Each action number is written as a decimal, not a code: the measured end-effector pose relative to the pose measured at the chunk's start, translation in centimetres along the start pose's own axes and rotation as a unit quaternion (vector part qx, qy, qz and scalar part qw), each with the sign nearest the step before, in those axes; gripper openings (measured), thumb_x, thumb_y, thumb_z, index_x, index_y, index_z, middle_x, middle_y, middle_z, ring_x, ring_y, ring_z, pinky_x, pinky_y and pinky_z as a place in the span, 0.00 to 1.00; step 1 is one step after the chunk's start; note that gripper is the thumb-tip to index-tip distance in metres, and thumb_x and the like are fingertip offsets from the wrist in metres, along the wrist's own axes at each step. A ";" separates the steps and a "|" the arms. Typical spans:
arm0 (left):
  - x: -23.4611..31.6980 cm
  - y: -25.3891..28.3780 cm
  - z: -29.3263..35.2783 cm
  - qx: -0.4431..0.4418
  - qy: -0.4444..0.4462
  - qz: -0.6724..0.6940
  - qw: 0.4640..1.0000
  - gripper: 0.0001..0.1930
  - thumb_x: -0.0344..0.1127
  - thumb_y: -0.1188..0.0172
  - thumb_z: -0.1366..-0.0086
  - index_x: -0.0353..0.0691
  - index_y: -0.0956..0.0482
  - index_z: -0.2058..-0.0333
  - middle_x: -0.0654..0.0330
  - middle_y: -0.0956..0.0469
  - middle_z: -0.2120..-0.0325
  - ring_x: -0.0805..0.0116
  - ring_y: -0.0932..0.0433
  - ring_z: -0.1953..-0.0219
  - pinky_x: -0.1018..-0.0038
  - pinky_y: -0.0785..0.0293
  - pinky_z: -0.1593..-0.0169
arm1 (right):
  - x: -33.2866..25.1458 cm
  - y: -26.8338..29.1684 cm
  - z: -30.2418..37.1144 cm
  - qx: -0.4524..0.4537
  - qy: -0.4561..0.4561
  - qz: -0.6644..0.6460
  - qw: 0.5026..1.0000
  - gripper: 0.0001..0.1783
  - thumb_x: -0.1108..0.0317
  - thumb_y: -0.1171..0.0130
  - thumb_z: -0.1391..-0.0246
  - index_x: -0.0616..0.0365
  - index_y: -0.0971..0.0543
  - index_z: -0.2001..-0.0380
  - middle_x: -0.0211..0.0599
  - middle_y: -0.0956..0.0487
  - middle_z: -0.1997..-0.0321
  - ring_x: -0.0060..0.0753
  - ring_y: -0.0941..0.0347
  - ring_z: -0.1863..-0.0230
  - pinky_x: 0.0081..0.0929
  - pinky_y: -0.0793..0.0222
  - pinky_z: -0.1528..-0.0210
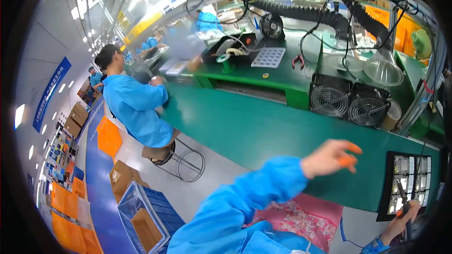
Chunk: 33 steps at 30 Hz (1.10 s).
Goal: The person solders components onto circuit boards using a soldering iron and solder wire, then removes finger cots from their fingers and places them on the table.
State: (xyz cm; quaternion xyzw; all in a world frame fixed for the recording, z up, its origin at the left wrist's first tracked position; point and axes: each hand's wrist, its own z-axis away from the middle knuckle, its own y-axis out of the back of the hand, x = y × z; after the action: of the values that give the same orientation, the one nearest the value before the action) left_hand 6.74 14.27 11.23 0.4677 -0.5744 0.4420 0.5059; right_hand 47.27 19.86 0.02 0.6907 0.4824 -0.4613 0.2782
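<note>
My left hand (329, 157) hovers over the green bench top (263, 136), orange covers on its fingertips. Its fingers are bent and apart, and nothing shows between them. At the right rim, my right hand (410, 212) is closed round a dark pen-shaped tool (406, 221) with a long narrow front end. That front end points over a black tray (390, 178) holding several pale, board-like parts (401, 165) in rows. Whether the tool touches a part, I cannot tell. A pink floral cloth (306, 221) lies below my left forearm.
Two round fans (329, 99) stand at the bench's back edge, below clear funnel hoods (383, 68) on black hoses. Pliers (298, 62), a green spool (227, 64) and a white tray (268, 57) lie behind. At left, a co-worker (134, 99) sits by a blue crate (150, 216).
</note>
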 end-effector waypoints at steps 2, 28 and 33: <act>3.7 6.3 2.8 0.146 0.026 -0.104 0.984 0.17 0.30 0.46 0.37 0.34 0.29 0.49 0.56 0.20 0.69 0.70 0.20 0.66 0.76 0.28 0.59 | -4.2 -3.7 1.2 -0.057 -0.047 -0.001 0.997 0.15 0.56 0.56 0.35 0.58 0.30 0.61 0.23 0.35 0.68 0.09 0.46 0.74 0.10 0.51 0.77; 31.3 42.5 2.0 0.625 -0.234 -0.408 0.623 0.13 0.45 0.45 0.42 0.43 0.19 0.69 0.60 0.29 0.82 0.66 0.34 0.81 0.64 0.35 0.75 | -10.2 -8.3 3.9 -0.175 0.011 -0.029 0.984 0.24 0.50 0.43 0.43 0.61 0.32 0.59 0.31 0.32 0.65 0.19 0.36 0.64 0.15 0.41 0.62; 29.5 35.3 7.7 0.409 -0.162 -0.236 0.866 0.08 0.33 0.59 0.33 0.46 0.29 0.63 0.76 0.41 0.87 0.82 0.50 0.90 0.82 0.58 0.87 | -8.6 -7.2 3.5 -0.135 0.031 -0.024 0.990 0.22 0.52 0.45 0.42 0.61 0.30 0.58 0.30 0.31 0.66 0.18 0.35 0.66 0.13 0.40 0.64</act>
State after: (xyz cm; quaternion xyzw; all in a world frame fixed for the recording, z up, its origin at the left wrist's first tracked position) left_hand -30.79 10.07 38.63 0.8193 -0.2883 0.4232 0.2580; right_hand 38.39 16.21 6.79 0.6487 0.5653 -0.3771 0.3427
